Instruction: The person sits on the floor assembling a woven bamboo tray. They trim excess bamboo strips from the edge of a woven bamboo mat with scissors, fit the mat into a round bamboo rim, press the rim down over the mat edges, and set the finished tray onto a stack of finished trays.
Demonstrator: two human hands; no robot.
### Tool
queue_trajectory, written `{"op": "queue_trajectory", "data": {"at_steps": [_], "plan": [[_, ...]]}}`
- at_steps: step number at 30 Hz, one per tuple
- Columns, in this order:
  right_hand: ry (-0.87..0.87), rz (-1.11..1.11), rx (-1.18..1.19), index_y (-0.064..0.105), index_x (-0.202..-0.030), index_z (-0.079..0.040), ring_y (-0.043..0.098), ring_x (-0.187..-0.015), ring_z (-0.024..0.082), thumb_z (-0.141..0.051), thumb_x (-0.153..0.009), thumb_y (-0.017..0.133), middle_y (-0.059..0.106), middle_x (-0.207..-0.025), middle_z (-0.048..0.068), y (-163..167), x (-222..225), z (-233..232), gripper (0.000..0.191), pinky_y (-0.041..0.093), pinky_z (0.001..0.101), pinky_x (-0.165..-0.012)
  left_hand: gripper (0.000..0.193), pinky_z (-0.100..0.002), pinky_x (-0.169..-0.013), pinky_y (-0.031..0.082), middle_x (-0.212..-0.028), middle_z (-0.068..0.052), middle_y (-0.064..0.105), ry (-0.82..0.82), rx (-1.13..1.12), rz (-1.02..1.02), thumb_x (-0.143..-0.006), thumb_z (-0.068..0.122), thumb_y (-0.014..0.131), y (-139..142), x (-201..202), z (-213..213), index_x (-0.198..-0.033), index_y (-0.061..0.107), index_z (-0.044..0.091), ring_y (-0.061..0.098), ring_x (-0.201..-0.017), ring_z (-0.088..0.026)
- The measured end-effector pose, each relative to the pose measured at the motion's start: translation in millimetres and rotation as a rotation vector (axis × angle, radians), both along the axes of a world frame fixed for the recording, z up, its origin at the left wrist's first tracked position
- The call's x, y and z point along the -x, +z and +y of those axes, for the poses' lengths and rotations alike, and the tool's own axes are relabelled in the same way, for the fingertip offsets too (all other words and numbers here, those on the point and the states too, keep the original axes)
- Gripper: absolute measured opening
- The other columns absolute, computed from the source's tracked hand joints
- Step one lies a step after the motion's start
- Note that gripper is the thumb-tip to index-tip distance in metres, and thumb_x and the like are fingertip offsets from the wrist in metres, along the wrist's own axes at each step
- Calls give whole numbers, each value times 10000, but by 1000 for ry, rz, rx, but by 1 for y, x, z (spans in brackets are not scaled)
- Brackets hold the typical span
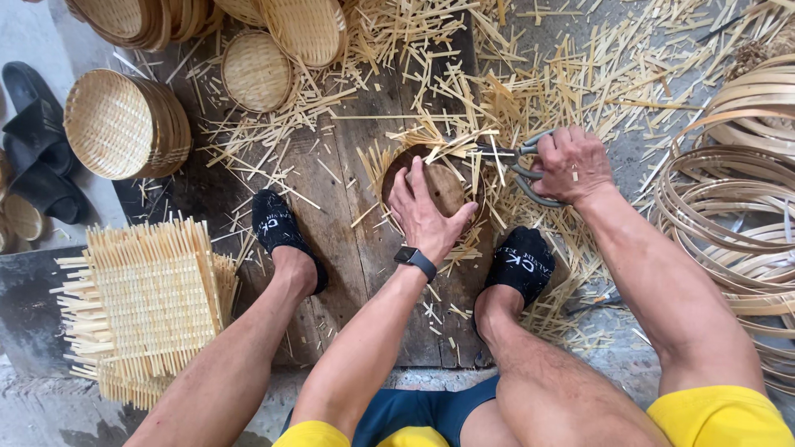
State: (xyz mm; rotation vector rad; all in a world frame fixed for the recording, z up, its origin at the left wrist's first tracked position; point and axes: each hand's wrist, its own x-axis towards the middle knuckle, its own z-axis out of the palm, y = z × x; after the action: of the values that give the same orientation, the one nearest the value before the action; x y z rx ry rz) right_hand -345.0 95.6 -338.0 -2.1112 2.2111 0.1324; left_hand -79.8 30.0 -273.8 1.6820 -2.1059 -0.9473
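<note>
Your left hand (426, 217) presses flat, fingers spread, on the round wooden form (443, 184) with a woven bamboo mat under it, on the plank floor (348, 248) between your feet. Right hand (573, 163) is clamped on the grey shears (523, 165), blades at the mat's edge. Mat looks light, springy and splintery; I'd keep holding it through the form. Finished round baskets (124, 124) are stacked upper left, square mats (149, 302) lower left, bamboo hoops (737, 215) right.

worn wooden boards (348, 207), concrete floor (50, 414)
</note>
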Motion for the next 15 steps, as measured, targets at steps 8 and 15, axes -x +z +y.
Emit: {"op": "queue_trajectory", "data": {"at_steps": [8,15], "plan": [[-23,58,-41,622,-834,-93,573,-692,181,-261,-821,687,584,-744,58,-2,-18,-13,180,501,328,-633,1159,-598,-1100,348,-1467,-226,335,-214,47,-119,-575,313,928,-3,-6,-13,-1553,315,211,354,-1333,-458],[35,15,112,628,-810,-71,597,-747,211,-357,-734,715,607,-791,81,6,-2,-4,308,519,346,-683,1154,-595,-1084,376,-1471,-190,365,-367,67,-86,-549,270,918,0,-14,-23,-1544,332,250,381,-1306,-462]]}}
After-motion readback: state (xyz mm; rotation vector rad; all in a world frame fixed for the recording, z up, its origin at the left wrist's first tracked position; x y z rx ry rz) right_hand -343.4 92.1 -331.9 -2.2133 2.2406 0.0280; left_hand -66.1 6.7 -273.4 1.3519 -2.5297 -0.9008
